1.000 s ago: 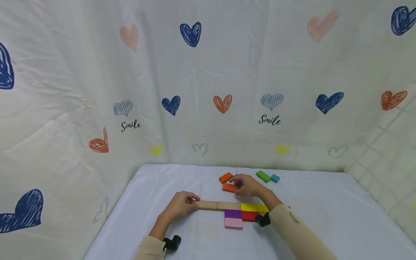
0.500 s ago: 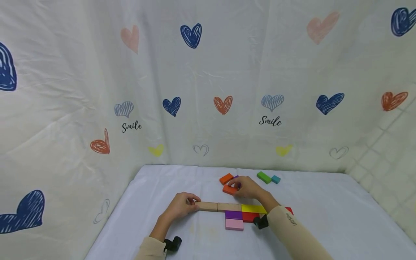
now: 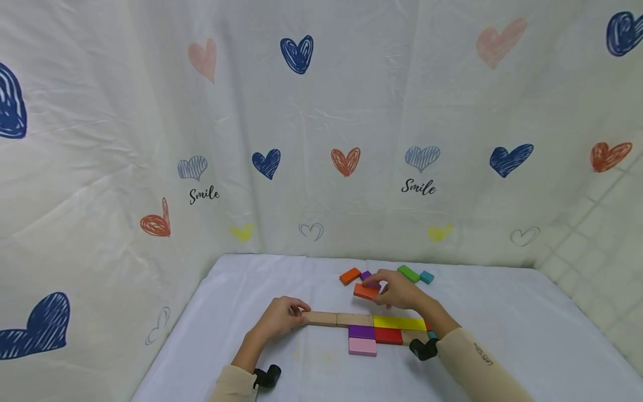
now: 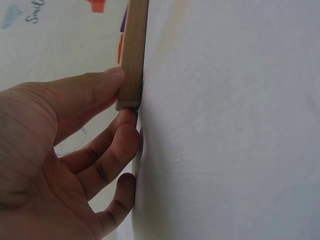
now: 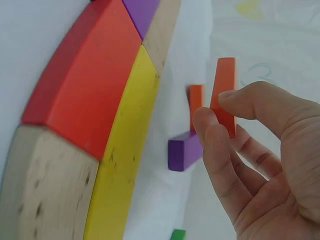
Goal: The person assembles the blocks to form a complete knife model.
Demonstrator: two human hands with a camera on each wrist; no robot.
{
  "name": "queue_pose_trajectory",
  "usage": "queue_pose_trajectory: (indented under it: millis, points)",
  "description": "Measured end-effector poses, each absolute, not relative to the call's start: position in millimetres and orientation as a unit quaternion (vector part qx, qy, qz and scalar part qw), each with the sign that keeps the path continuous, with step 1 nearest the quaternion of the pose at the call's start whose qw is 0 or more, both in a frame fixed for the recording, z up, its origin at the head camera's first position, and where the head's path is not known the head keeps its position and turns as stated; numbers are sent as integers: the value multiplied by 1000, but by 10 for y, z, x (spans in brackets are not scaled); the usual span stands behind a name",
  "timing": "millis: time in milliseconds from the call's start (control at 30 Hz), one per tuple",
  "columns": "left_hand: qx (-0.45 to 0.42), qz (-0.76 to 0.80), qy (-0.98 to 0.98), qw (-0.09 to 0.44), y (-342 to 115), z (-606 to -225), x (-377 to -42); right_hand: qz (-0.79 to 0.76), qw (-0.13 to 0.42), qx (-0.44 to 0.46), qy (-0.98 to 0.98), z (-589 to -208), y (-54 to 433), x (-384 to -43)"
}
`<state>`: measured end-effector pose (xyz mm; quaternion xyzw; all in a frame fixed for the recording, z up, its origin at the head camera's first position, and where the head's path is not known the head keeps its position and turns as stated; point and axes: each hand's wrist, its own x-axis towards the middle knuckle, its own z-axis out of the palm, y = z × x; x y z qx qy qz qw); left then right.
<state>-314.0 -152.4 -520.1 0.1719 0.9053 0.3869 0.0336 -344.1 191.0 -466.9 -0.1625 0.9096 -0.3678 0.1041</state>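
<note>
My right hand (image 3: 397, 289) pinches an orange block (image 5: 225, 95) between thumb and fingers. In the right wrist view the block hangs off the cloth. My left hand (image 3: 281, 318) is at the left end of a row of natural wood blocks (image 3: 321, 319), thumb and a finger at the end block (image 4: 132, 55), other fingers bent beside it. That row meets a yellow block (image 3: 399, 323). Below lie a purple block (image 3: 361, 332), a red block (image 3: 388, 335), a wooden block (image 3: 413, 336) and a pink block (image 3: 362, 347).
Behind the right hand lie another orange block (image 3: 350, 276) and purple blocks (image 5: 186, 151), partly covered. A green block (image 3: 408, 273) and a teal block (image 3: 427, 277) sit further back. White cloth (image 3: 241, 279) covers the table, and a heart-print curtain (image 3: 372, 111) hangs behind.
My right hand has picked up the orange block and shifted right with it, uncovering more of the yellow block. The left hand stays at the wooden row's end.
</note>
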Motion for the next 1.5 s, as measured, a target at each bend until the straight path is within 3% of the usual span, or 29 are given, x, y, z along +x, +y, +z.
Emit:
queue_pose_trajectory:
  millis: [367,867,1500]
  points:
    - [173,383,907,33,-1534,-5191,-3144,-362,102,-217,901,-4570,2217,-3073]
    - [163,388,906,40,-1522,-5154,-3119,-369,111,-214,898,-4718,2544,-2583]
    - [163,390,905,44,-1506,-5173,-3122,-367,150,-205,895,-4886,2396,-2429]
